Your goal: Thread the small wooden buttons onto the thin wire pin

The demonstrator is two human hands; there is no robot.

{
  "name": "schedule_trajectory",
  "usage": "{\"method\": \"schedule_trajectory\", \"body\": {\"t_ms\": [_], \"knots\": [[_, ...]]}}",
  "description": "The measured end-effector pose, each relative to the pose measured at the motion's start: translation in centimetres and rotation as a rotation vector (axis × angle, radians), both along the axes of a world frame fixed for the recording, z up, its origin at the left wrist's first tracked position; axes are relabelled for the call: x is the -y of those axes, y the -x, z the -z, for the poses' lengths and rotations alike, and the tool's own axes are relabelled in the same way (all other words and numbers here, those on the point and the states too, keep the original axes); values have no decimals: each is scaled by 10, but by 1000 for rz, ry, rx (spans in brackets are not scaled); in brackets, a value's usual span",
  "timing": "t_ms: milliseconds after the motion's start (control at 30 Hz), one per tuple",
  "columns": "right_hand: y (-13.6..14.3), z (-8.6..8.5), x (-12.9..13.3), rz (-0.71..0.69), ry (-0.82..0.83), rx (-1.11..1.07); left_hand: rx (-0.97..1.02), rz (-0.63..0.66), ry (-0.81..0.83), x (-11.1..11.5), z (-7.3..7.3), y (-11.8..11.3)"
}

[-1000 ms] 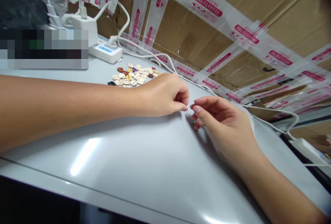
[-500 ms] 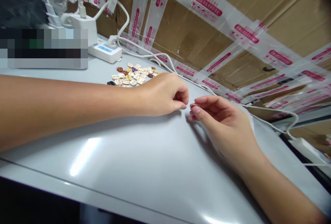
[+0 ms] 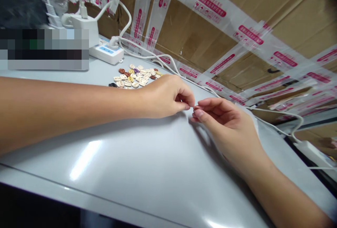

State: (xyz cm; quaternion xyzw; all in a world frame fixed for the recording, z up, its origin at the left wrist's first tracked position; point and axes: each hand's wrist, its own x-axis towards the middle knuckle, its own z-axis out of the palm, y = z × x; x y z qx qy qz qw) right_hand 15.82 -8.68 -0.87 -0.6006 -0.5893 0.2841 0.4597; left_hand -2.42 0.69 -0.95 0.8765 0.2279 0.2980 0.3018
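My left hand [image 3: 175,94] is above the middle of the grey table, its thumb and fingers curled together; whatever they pinch is too small to make out. Facing it from the right, my right hand [image 3: 223,117] pinches a small reddish-brown button [image 3: 196,108] between thumb and fingertips. The fingertips of both hands nearly meet at this button. Behind my left wrist lies a loose group of buttons [image 3: 135,76], mostly cream, with some brown and yellow, a purple one and a black one [image 3: 112,85].
A white power strip [image 3: 107,52] with plugs stands at the back left, beside a blurred-out block. White cables [image 3: 150,49] run along the table's back edge. Taped cardboard boxes [image 3: 195,31] rise behind the grey table [image 3: 147,164]. Another white strip [image 3: 313,154] lies far right.
The fingers of my left hand have moved slightly right, closer to the fingertips of my right hand. My right hand has barely moved and keeps its pinch.
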Motion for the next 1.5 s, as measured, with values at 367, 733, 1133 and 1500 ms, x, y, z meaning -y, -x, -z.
{"method": "schedule_trajectory", "body": {"t_ms": [367, 733, 1133, 1500], "knots": [[-2, 0, -2, -27, 31, -109, 86, 25, 246, 4, -4, -1], [-1, 0, -1, -34, 32, -79, 42, 18, 275, 6, -6, -2], [0, -1, 0, -26, 59, -65, 26, 13, 220, 5, -6, -1], [-5, 5, -1, -18, 37, -103, 70, -17, 171, 8, -3, -3]]}}
